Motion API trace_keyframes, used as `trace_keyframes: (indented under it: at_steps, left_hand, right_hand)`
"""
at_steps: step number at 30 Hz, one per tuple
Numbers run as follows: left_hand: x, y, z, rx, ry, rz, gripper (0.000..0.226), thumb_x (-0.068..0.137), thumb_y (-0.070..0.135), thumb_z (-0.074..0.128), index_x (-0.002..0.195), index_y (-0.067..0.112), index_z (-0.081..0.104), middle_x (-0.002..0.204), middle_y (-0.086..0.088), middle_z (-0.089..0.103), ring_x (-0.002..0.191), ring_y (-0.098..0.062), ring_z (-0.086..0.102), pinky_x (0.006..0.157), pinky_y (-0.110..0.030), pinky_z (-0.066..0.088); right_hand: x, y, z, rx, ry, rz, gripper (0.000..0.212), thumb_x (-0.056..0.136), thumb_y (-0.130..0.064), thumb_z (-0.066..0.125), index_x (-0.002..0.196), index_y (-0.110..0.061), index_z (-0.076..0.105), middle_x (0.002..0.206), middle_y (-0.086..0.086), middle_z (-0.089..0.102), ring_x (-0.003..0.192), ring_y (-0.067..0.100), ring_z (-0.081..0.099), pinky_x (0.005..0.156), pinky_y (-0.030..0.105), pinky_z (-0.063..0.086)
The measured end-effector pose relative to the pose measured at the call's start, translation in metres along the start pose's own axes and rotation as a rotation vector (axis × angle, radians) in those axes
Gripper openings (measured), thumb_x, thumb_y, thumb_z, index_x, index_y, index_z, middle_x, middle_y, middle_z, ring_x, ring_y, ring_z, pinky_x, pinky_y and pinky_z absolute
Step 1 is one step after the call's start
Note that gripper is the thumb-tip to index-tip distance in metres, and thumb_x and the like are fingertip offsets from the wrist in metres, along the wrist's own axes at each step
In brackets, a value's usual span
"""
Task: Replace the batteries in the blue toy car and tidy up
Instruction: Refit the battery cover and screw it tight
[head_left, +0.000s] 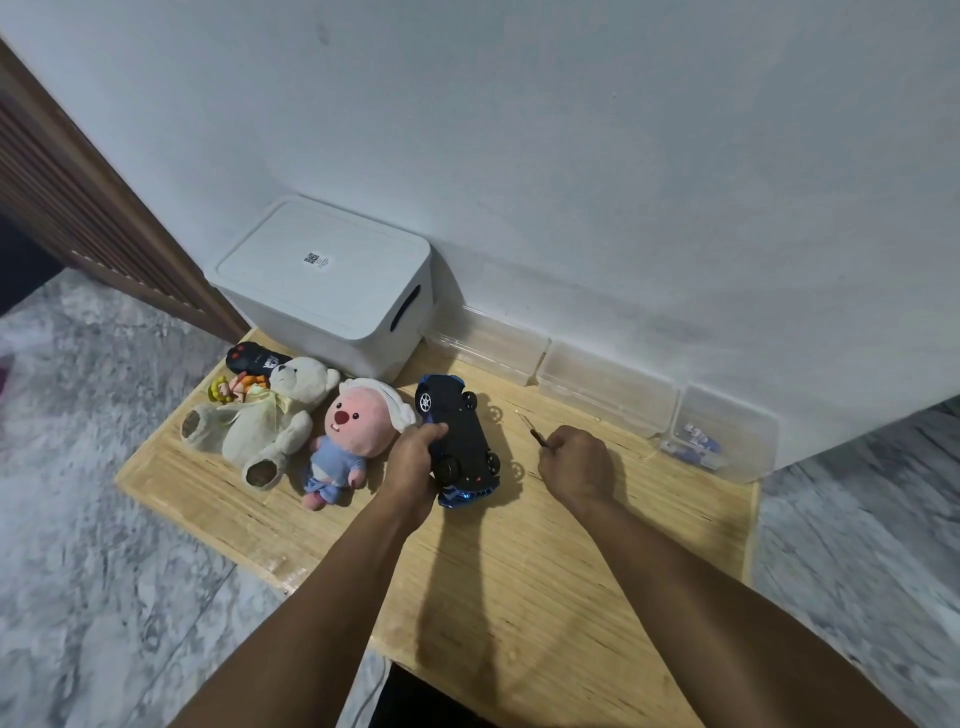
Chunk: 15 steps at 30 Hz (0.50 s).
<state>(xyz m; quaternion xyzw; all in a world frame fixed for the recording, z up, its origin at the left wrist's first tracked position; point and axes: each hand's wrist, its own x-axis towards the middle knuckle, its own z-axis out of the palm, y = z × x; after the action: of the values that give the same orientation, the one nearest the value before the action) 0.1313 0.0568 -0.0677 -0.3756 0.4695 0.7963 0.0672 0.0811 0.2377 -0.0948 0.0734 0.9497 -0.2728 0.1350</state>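
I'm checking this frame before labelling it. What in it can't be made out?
Head view only:
- Battery cover on the blue toy car: the dark underside is too small to show screws or a lid.
- Tool in the right hand: only a thin tip shows; the fist hides the rest.
- Contents of the rightmost clear box: small blue-and-white items, too blurred to identify.

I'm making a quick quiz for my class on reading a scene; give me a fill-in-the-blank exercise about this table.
1. The blue toy car is turned so its ____ faces up.
2. The car is held by the ____ hand.
3. The right hand grips a thin ____.
4. The lid of the white storage box is ____.

Missing words: underside; left; screwdriver; closed
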Motion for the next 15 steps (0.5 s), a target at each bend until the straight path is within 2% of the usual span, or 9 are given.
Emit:
trace_keyframes:
  at_steps: [5,9,13,15]
  left_hand:
    - [0.001,-0.002,0.001,0.024,-0.009,-0.020,0.034,0.094,0.015,0.049,0.126,0.002,0.054,0.115,-0.019,0.067,0.105,-0.034,0.064,0.080,-0.042,0.054]
    - [0.002,-0.003,0.003,0.018,-0.013,-0.030,0.036,0.093,0.016,0.049,0.125,0.002,0.055,0.114,-0.020,0.067,0.108,-0.037,0.063,0.085,-0.045,0.053]
    - [0.001,-0.003,0.006,0.021,-0.029,-0.013,0.030,0.093,0.014,0.049,0.118,0.002,0.059,0.109,-0.019,0.069,0.103,-0.036,0.064,0.083,-0.042,0.053]
    - [0.000,-0.001,0.008,0.044,-0.035,0.008,0.025,0.093,0.013,0.051,0.115,0.004,0.061,0.103,-0.015,0.070,0.096,-0.031,0.065,0.076,-0.039,0.054]
  right_hand:
    - [0.009,-0.010,-0.004,0.279,-0.058,0.021,0.009,0.085,-0.013,0.069,0.092,-0.019,0.071,0.091,0.003,0.073,0.086,0.018,0.066,0.077,0.025,0.051]
    - [0.013,-0.020,-0.012,0.410,-0.162,-0.018,0.024,0.088,-0.007,0.057,0.104,-0.017,0.072,0.091,0.005,0.074,0.091,0.019,0.067,0.087,0.034,0.053]
    - [0.012,-0.029,-0.015,0.485,-0.242,0.021,0.025,0.096,-0.018,0.042,0.087,-0.021,0.064,0.083,-0.005,0.060,0.078,0.019,0.056,0.074,0.038,0.047]
    - [0.009,-0.033,-0.014,0.478,-0.283,-0.028,0.025,0.099,-0.025,0.043,0.083,-0.019,0.061,0.077,-0.007,0.056,0.073,0.019,0.054,0.073,0.040,0.048]
